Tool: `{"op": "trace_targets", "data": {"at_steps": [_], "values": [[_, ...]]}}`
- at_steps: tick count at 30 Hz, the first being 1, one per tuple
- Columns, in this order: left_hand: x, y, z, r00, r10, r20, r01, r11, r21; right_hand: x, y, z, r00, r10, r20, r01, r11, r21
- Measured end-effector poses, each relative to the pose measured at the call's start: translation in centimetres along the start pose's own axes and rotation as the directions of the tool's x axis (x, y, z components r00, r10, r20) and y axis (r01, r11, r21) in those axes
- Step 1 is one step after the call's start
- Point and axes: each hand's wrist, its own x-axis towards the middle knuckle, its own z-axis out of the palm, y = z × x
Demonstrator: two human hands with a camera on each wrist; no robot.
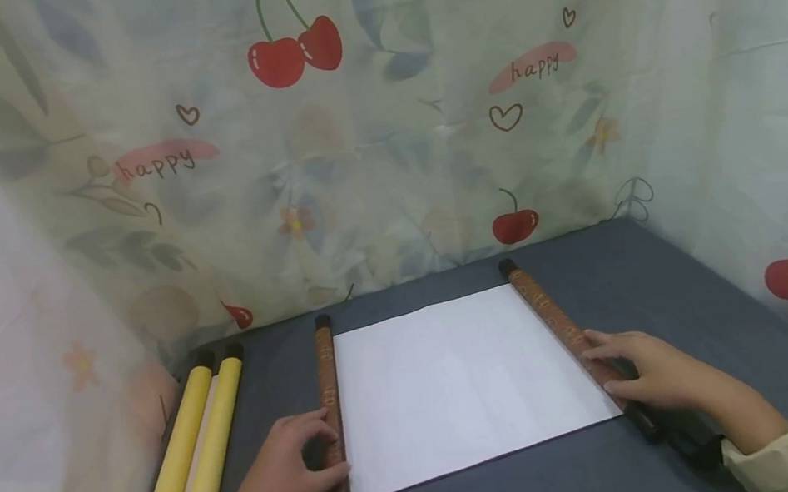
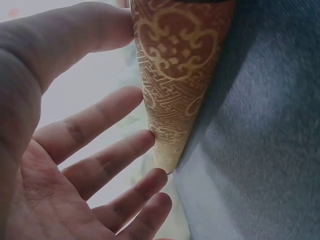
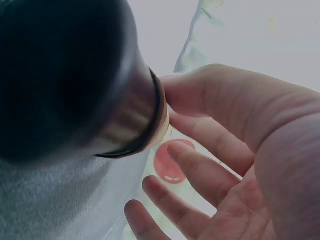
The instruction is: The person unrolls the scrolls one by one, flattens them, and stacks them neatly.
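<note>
A scroll lies unrolled on the dark grey worktop (image 1: 670, 274), its white sheet (image 1: 458, 380) stretched flat between two brown patterned rollers with black end caps. The left roller (image 1: 328, 390) runs straight away from the person along the sheet's left edge; the right roller (image 1: 556, 324) lies along the right edge and slants a little outward toward the near end. The left hand (image 1: 286, 475) rests on the near part of the left roller, its fingers loosely curved over the top and the thumb on the sheet side; the left wrist view shows the fingers (image 2: 100, 120) spread apart with their tips touching the gold-patterned roller (image 2: 175, 75), the thumb against its upper part, not clamped round it. The right hand (image 1: 646, 374) lies over the near part of the right roller with the fingers fairly straight and fanned, fingertips at the sheet's edge; in the right wrist view the fingers (image 3: 200, 175) are apart and relaxed beside the roller's black cap (image 3: 65, 75), with a gap between them and the cap. To the left of the scroll, well apart from it, a second scroll with two yellow rollers (image 1: 193, 459) lies closed up at the worktop's edge. A cloth printed with cherries (image 1: 295, 54) hangs round the worktop on three sides.
</note>
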Motion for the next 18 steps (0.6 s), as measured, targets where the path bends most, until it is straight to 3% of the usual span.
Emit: {"op": "trace_targets", "data": {"at_steps": [7,18], "values": [[-0.39,-0.14,-0.65,1.0,-0.012,0.019,0.013,1.0,-0.014,-0.36,0.61,-0.46,0.999,0.024,-0.027,-0.026,0.997,-0.066],[-0.47,-0.54,-1.1,0.997,0.0,0.072,0.003,0.999,-0.036,-0.76,0.68,-0.68,1.0,-0.026,-0.001,0.026,1.0,-0.013]]}}
